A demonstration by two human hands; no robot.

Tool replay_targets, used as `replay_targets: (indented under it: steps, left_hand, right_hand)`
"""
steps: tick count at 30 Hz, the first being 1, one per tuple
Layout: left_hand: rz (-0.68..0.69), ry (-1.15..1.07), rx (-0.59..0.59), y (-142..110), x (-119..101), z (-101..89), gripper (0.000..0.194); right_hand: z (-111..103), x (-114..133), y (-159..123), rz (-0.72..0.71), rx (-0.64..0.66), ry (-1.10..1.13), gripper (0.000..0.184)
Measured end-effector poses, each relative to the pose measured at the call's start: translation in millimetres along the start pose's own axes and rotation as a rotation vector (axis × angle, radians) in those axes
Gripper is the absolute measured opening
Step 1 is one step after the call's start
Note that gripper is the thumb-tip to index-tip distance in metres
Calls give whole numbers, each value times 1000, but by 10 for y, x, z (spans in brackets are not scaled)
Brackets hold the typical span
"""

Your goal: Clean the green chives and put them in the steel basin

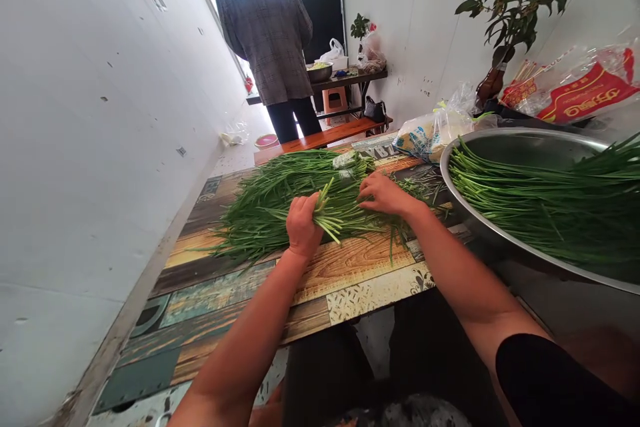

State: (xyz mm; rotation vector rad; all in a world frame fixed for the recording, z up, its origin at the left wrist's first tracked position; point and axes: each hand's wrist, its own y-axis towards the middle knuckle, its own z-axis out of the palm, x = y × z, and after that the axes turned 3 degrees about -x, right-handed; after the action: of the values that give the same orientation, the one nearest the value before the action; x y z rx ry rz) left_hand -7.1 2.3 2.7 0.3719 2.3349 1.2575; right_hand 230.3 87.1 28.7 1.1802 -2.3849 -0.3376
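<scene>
My left hand (303,221) is closed round a small bunch of garlic chives (327,220), whose pale cut ends stick out to the right of the fist. Beneath and behind it spreads a large pile of garlic chives (270,187), leaves toward the left. White-and-green bands (344,161) wrap bundles at the pile's right end. My right hand (383,195) is at the stalk ends of the pile, fingers bent and closed on some chives, though the fingertips are partly hidden. Loose trimmings (425,185) lie just beyond the right wrist.
A big steel basin (500,230) of chives stands at the right. Behind it are a plastic bag (435,130), a potted plant (515,20) and red packaging (587,90). Past the patterned table (240,293), a bench (325,137) and a standing person (265,27) are visible.
</scene>
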Motion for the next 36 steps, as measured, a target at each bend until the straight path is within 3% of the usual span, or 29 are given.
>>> replay_targets:
  steps: [5, 9, 17, 23, 30, 33, 36]
  left_hand:
    - [-63, -67, 50, -16, -46, -14, 21]
    - [-93, -181, 172, -29, -92, -6, 20]
    - [-162, -228, 241, -27, -70, 23, 21]
    - [-158, -233, 277, 11, -85, 2, 20]
    - [-205, -298, 264, -10, -84, 35, 19]
    - [-210, -308, 256, -18, -75, 42, 19]
    - [-217, -314, 250, -20, -67, 49, 18]
  right_hand:
    - [-52, 190, 21, 60, -142, 226, 12]
    - [-106, 356, 24, 203, -178, 484, 27]
    - [-16, 488, 86, 371, -316, 540, 54]
    - [5, 501, 110, 423, -311, 645, 49]
    - [83, 510, 104, 332, -137, 741, 31]
    - [56, 449, 102, 366, -200, 648, 26]
    - [-1, 289, 99, 495, -406, 602, 29]
